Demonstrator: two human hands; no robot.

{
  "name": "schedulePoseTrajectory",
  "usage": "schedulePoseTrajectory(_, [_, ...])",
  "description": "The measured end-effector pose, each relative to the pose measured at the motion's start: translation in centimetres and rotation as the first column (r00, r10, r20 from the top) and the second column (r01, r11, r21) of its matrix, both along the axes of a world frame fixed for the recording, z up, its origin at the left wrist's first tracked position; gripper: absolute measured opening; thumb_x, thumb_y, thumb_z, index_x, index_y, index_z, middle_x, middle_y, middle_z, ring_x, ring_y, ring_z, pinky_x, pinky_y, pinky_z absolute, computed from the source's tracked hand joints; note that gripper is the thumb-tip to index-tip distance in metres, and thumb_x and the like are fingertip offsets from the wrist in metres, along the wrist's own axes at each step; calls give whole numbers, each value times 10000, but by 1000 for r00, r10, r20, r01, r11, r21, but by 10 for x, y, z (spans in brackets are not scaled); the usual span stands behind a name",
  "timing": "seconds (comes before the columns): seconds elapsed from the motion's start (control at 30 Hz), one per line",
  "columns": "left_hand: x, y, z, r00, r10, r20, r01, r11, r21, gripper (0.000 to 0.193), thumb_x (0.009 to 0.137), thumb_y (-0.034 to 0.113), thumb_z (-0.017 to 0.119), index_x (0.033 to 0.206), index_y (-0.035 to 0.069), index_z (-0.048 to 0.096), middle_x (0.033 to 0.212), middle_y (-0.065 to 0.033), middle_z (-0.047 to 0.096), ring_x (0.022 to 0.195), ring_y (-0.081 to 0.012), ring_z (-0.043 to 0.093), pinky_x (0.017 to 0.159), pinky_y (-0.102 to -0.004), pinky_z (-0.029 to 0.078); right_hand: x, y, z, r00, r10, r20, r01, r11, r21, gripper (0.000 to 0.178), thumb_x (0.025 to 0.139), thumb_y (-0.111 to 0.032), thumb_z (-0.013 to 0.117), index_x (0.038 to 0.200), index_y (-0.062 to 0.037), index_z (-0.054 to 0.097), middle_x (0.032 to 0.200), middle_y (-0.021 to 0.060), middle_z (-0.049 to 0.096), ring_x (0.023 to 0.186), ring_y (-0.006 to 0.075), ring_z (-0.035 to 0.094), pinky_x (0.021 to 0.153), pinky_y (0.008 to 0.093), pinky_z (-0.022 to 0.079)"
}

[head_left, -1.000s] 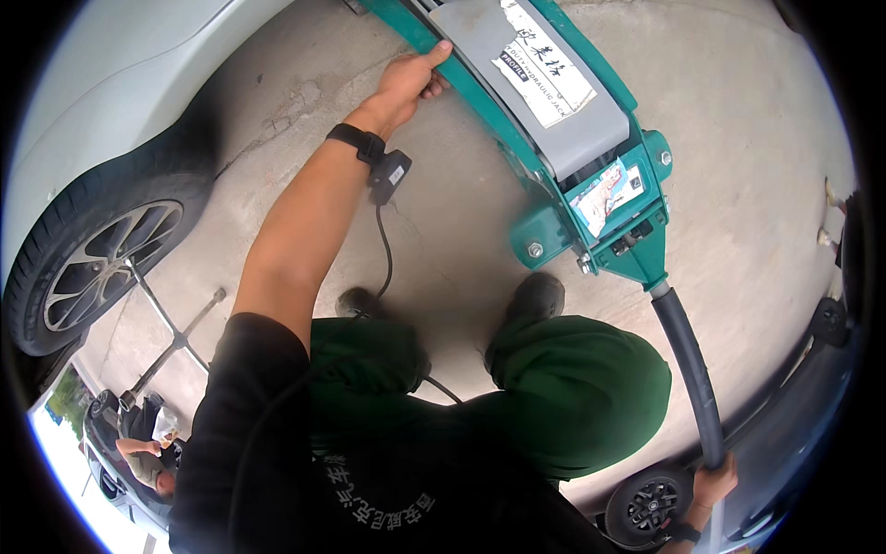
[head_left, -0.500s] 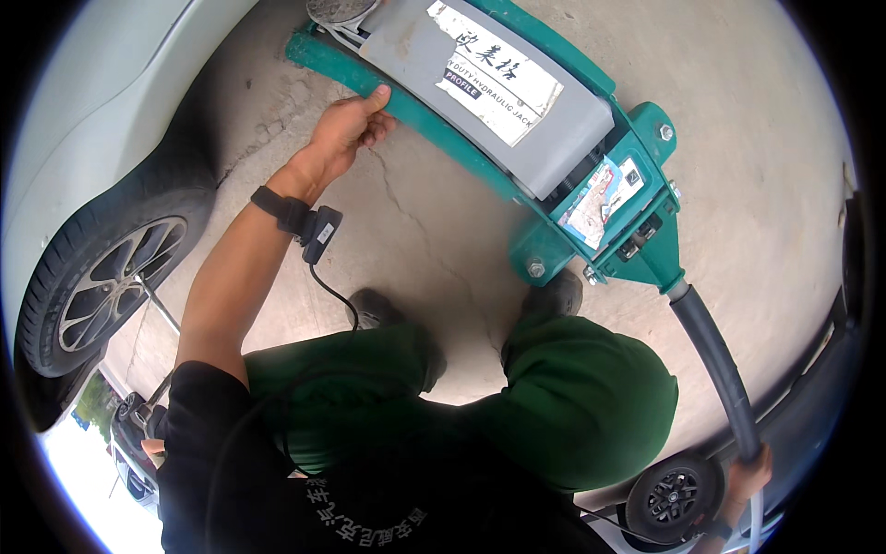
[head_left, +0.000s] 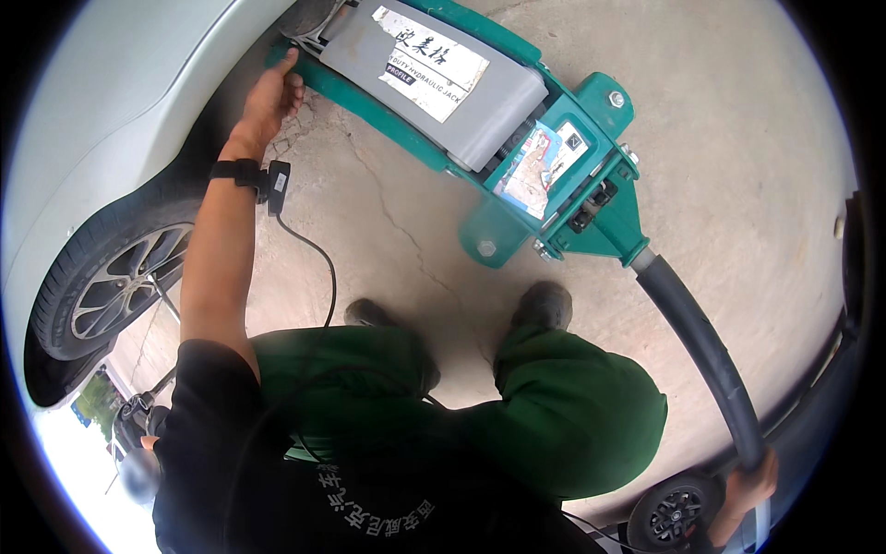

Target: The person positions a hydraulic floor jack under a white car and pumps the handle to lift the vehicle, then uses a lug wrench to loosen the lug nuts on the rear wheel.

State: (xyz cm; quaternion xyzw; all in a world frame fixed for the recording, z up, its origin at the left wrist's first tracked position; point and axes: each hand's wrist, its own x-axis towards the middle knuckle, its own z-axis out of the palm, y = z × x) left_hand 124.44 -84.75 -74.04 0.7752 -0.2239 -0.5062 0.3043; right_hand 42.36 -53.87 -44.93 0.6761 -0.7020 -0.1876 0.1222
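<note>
A green and grey hydraulic floor jack [head_left: 489, 97] lies across the upper part of the head view, its saddle end at the edge of the white car. My left hand [head_left: 272, 100] is at the jack's green side rail, close to the saddle end. Its thumb rests on the rail and its fingers are curled beside it. Low on the right, my right hand [head_left: 755, 482] is wrapped round the jack's long handle [head_left: 697, 342], which has a black padded sleeve. The front of the saddle is cut off by the car's edge.
The white car's body [head_left: 101, 102] overhangs the left side, above a wheel [head_left: 115, 282] with a metal rod at its hub. A dark vehicle [head_left: 821, 415] stands at the right, and another wheel [head_left: 676, 512] is low right. Concrete floor [head_left: 397, 203] lies between my shoes and the jack.
The jack has shifted left and slightly upward, its saddle end closer under the white car. My left hand has moved along with it, farther toward the saddle end. My right hand still grips the handle.
</note>
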Motion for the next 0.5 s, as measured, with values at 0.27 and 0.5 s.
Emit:
schedulePoseTrajectory(0.27, [-3,-34,11,636,-58,-769,-634,530,-564,361,955,213,601,1301,128,545,1295,-96,583,1287,-261,475,1067,-448,391,11,4,-17,998,-15,-58,13,999,-43,178,681,-23,589,853,-47,552,802,165,587,756,414,584,657,489,465])
schedulePoseTrajectory(0.5, [-11,-37,26,670,133,-731,-702,436,-564,287,981,117,552,1267,122,545,1272,-96,604,1134,-277,586,972,-415,530,28,-7,-15,993,-45,-105,42,999,-34,175,677,-42,610,843,-65,560,790,156,595,742,417,587,646,487,464])
